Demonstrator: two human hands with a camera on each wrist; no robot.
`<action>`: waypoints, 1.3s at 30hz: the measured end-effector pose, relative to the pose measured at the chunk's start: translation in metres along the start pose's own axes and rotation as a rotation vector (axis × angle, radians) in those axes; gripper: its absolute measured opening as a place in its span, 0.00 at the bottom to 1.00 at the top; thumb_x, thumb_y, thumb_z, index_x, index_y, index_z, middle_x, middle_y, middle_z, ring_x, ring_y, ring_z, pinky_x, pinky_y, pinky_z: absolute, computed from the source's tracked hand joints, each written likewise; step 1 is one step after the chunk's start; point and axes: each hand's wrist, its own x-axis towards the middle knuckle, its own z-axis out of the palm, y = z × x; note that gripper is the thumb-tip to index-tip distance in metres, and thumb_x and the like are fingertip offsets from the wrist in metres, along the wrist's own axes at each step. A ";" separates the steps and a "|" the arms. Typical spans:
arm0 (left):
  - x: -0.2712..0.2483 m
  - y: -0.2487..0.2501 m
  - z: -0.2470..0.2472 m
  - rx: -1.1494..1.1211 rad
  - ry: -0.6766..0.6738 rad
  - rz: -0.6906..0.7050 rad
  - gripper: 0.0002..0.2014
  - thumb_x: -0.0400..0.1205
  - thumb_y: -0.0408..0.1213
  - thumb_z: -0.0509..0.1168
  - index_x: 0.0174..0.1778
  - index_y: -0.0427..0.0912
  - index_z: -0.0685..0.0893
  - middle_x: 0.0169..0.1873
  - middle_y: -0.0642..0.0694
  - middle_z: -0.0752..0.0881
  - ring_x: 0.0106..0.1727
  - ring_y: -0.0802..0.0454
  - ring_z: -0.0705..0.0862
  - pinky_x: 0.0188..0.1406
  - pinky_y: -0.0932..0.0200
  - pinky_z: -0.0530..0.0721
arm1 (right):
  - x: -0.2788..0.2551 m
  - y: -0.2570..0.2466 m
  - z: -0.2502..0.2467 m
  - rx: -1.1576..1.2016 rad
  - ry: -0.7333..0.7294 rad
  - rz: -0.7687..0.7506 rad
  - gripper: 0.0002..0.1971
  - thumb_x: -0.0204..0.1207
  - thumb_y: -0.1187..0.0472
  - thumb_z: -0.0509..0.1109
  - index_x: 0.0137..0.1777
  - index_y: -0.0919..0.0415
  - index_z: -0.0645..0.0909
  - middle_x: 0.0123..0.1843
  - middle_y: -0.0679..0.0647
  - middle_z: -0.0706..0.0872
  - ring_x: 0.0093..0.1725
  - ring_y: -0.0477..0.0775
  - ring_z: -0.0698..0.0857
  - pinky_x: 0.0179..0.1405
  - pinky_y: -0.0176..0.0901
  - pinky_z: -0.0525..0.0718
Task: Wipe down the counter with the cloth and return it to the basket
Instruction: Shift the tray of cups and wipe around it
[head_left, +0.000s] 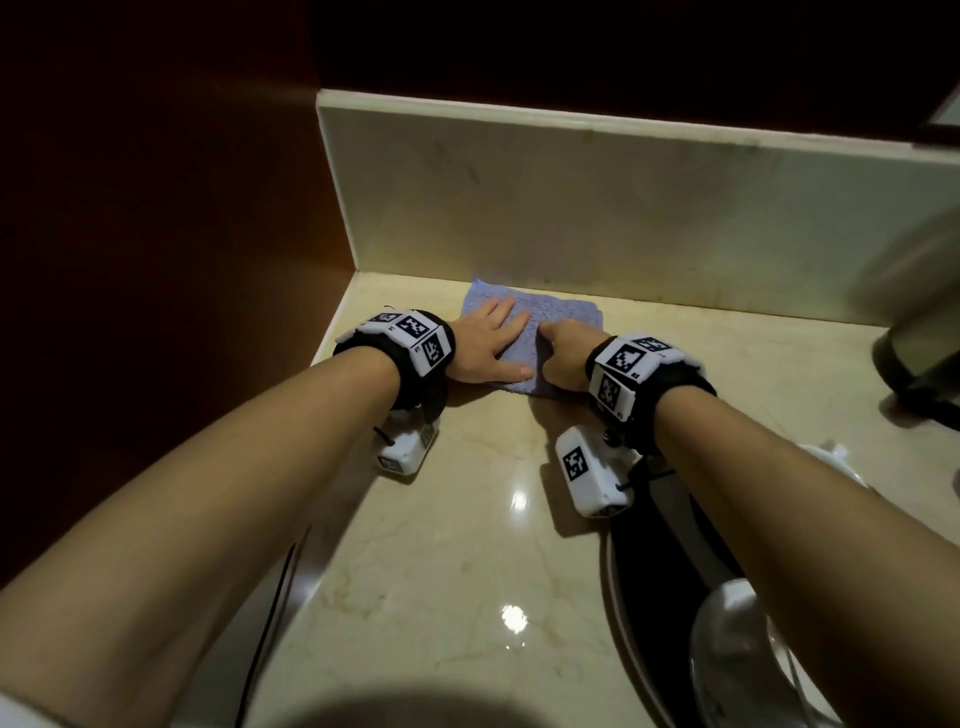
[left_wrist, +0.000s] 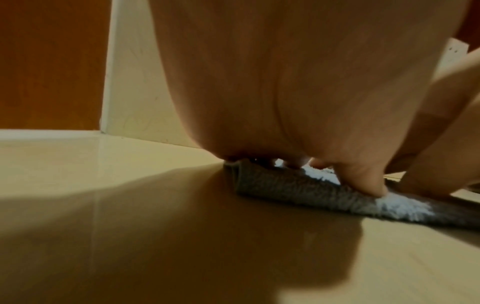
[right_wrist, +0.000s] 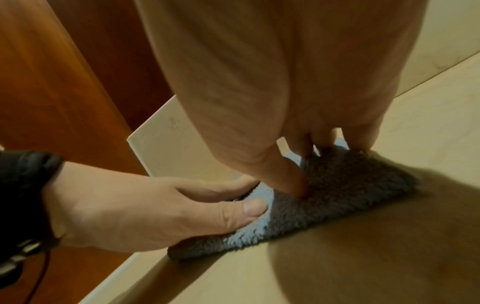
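Observation:
A blue-grey fleecy cloth lies folded on the cream marble counter, close to the backsplash and near the counter's left end. My left hand rests flat on the cloth's left part, fingers straight, thumb along its near edge. My right hand is arched over the right part. In the right wrist view its thumb and fingertips dig into the cloth, and the left hand lies beside them. The left wrist view shows my left thumb pressing on the cloth. No basket is in view.
The marble backsplash rises just behind the cloth. A dark wooden wall borders the counter's left edge. A dark sink basin with a white tap lies at the near right. A dark-based container stands at the far right.

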 end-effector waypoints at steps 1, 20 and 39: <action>0.000 -0.003 -0.001 -0.002 0.005 -0.006 0.43 0.86 0.60 0.52 0.86 0.40 0.37 0.85 0.37 0.35 0.85 0.41 0.35 0.83 0.45 0.41 | 0.004 -0.002 -0.001 -0.006 0.002 -0.005 0.22 0.81 0.61 0.61 0.75 0.62 0.71 0.73 0.63 0.78 0.71 0.65 0.77 0.70 0.59 0.77; -0.025 -0.080 -0.010 0.064 -0.126 -0.260 0.47 0.85 0.63 0.53 0.85 0.39 0.34 0.84 0.36 0.35 0.86 0.39 0.39 0.84 0.41 0.44 | 0.042 -0.061 -0.009 0.053 0.043 -0.239 0.12 0.72 0.59 0.67 0.55 0.56 0.83 0.49 0.58 0.86 0.46 0.61 0.84 0.39 0.42 0.80; -0.062 -0.075 -0.011 0.233 -0.095 -0.367 0.52 0.80 0.65 0.61 0.87 0.39 0.42 0.86 0.38 0.46 0.83 0.37 0.60 0.78 0.43 0.64 | 0.045 -0.081 0.022 -0.092 -0.041 -0.315 0.34 0.84 0.56 0.53 0.87 0.45 0.43 0.88 0.58 0.40 0.86 0.66 0.39 0.84 0.64 0.47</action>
